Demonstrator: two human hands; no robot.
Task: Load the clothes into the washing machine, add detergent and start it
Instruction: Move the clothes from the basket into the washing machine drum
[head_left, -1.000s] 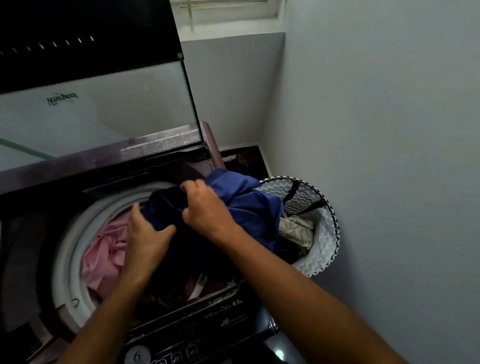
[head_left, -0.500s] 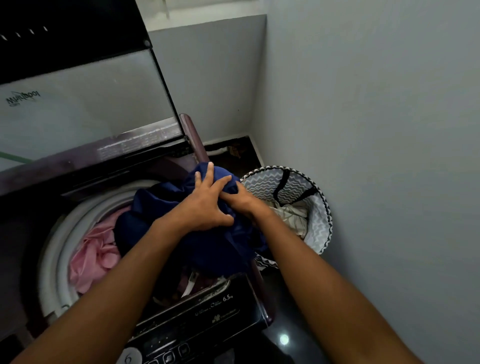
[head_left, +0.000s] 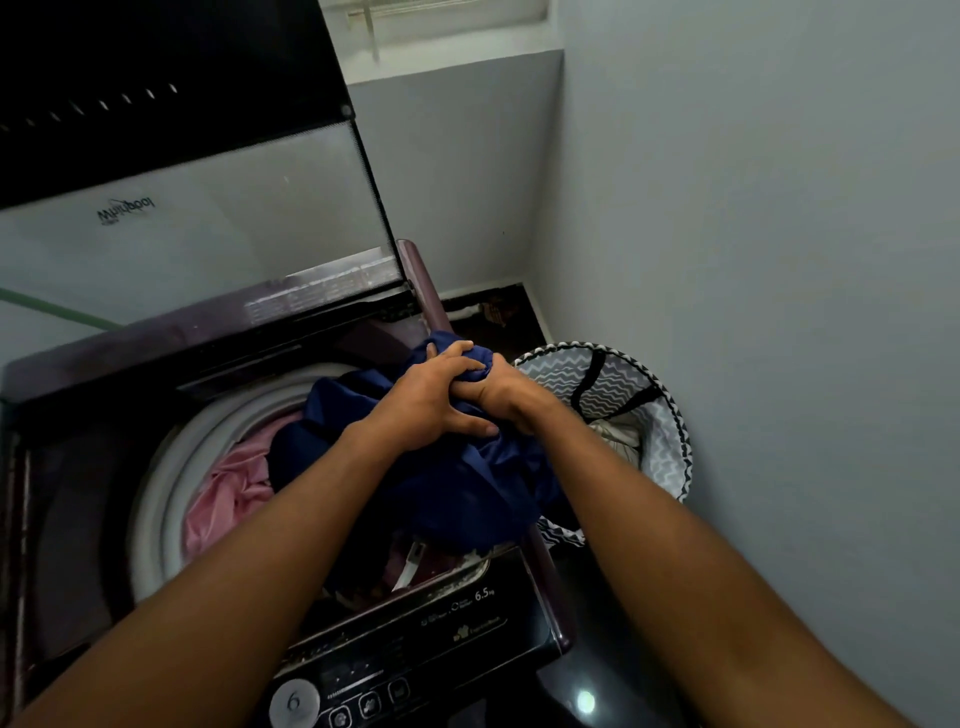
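I stood in a narrow corner with grey walls (head_left: 753, 234) and a dark glossy floor (head_left: 597, 670). The washer (head_left: 457, 629) had its lid (head_left: 197, 223) up; a pink cloth (head_left: 228, 488) lay in the drum (head_left: 161, 499). Just right of it, the basket (head_left: 660, 415) held pale laundry. My left hand (head_left: 434, 400) and right hand (head_left: 501, 392), touching, gripped the blue garment (head_left: 467, 488) with curled fingers over the drum's right edge, hiding part of the basket rim.

the blue garment (head_left: 467, 483) is looking like smooth, slightly shiny cloth; the pink cloth (head_left: 228, 483) soft and creased; the machine's lid (head_left: 208, 234) is showing glossy glass; the basket (head_left: 660, 415) matt woven fabric.
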